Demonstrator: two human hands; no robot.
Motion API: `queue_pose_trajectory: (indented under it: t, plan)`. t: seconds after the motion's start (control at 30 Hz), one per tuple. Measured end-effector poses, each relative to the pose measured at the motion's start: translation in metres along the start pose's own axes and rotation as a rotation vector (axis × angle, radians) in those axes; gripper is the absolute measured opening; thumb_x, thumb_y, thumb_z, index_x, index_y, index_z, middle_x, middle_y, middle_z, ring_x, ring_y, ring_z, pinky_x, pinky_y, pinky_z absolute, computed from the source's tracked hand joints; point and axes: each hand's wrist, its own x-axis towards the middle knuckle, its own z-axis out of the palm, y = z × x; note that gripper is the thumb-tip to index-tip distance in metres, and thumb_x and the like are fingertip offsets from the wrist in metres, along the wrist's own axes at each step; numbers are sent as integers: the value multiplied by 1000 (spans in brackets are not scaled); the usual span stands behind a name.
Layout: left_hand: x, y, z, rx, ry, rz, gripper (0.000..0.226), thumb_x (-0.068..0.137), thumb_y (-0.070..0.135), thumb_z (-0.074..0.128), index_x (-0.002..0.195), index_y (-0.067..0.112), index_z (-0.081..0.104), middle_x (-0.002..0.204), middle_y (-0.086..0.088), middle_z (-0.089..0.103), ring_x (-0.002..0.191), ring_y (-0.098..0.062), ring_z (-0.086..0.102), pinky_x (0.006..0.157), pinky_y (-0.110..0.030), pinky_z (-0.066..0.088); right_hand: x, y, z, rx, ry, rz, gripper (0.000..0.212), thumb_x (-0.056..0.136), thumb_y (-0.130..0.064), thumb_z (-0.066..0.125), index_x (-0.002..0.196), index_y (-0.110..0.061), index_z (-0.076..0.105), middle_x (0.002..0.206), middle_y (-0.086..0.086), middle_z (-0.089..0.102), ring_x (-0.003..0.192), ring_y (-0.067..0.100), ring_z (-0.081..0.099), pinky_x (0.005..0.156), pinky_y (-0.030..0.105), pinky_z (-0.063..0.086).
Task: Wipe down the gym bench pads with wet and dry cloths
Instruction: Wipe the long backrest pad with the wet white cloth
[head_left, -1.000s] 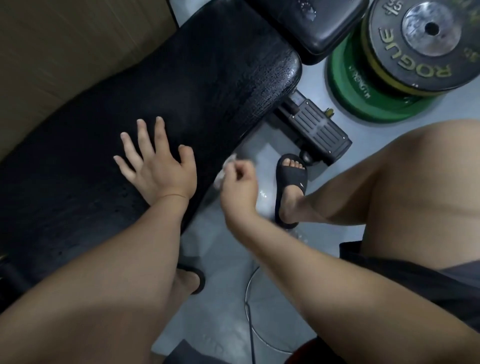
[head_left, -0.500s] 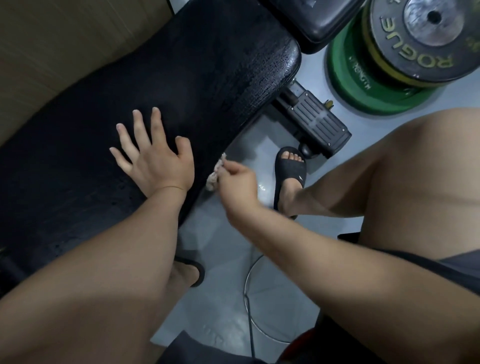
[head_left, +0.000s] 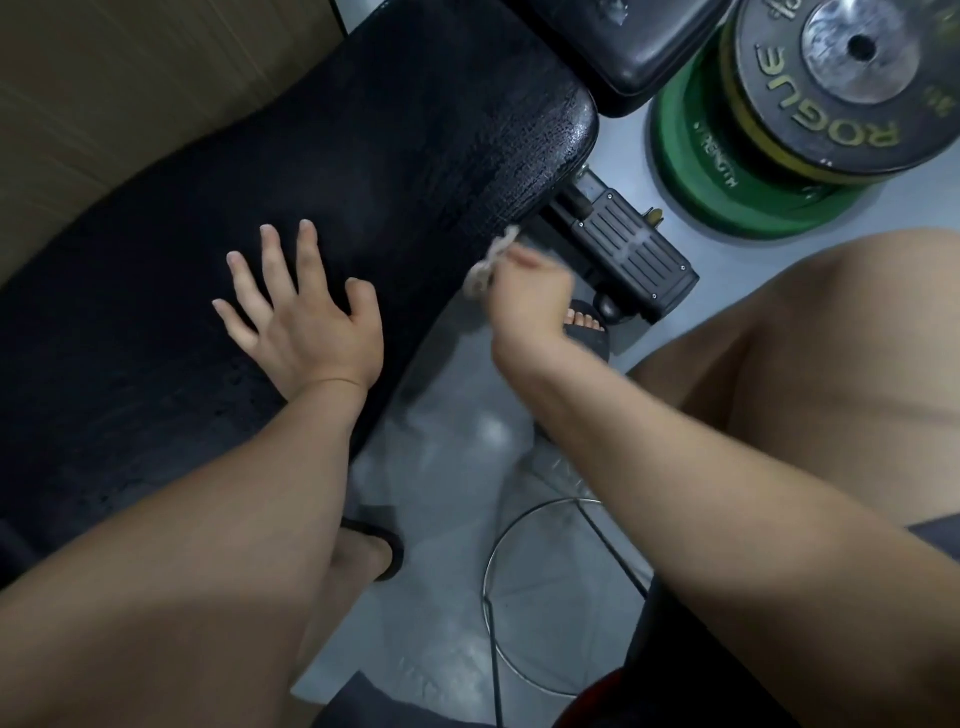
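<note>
the single camera sat on the person's head, wide-angled, and looked forward and steeply down. it hung close over the bench pad (head_left: 363, 156), which crossed the frame diagonally from lower left to top centre. both forearms entered from the bottom edge, left hand (head_left: 306, 327) and right hand (head_left: 530, 296) near mid-frame, floor (head_left: 447, 467) and weight plates (head_left: 779, 104) to the right.

Cloth (head_left: 482, 273) — blurred, largely hidden; bench pad (head_left: 363, 156) cropped.

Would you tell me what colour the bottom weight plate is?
The bottom weight plate is green; the head view shows it.
</note>
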Motion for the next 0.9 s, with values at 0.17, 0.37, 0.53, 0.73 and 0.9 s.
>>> queue_pose_trajectory:
  t: [0.17, 0.37, 0.53, 0.73, 0.9]
  plan:
    - [1, 0, 0, 4, -1, 1, 67, 93, 50, 32, 158, 40, 21, 169, 6, 12, 156, -28, 0, 123, -60, 0, 44, -24, 2, 26, 245, -145, 34, 86, -26, 56, 103, -7, 78, 73, -6, 65, 70, 15, 58, 69, 33, 46]
    - [1, 1, -2, -4, -2, -1, 67, 92, 49, 34, 158, 39, 22, 169, 6, 13, 156, -28, 0, 123, -59, 0, -36, 36, 20, -126, 5, -206, 40, 97, -20, 65, 137, -15, 64, 109, 9, 71, 75, -2, 60, 81, 14, 53]
    - [0, 0, -1, 11, -10, 0, 67, 93, 51, 32, 158, 40, 21, 169, 6, 11, 156, -28, -1, 123, -59, 0, 35, -32, 7, -100, 274, -297, 25, 101, -28, 60, 106, -12, 79, 76, -4, 67, 62, 4, 53, 68, 22, 45]
    - [1, 0, -3, 3, -20, -5, 68, 93, 52, 32, 158, 39, 20, 169, 6, 10, 156, -28, -2, 123, -59, -1, 66, -40, 6, -116, 269, -306, 40, 101, -29, 61, 138, -12, 63, 109, 9, 66, 79, 8, 58, 80, 15, 51]
    - [1, 0, -2, 2, -17, -4, 68, 93, 51, 35, 158, 39, 20, 169, 6, 10, 156, -28, -2, 123, -59, -1, 71, -34, 2, -251, 287, -329, 33, 106, -24, 50, 133, -16, 67, 119, 5, 64, 89, 9, 56, 86, 18, 43]
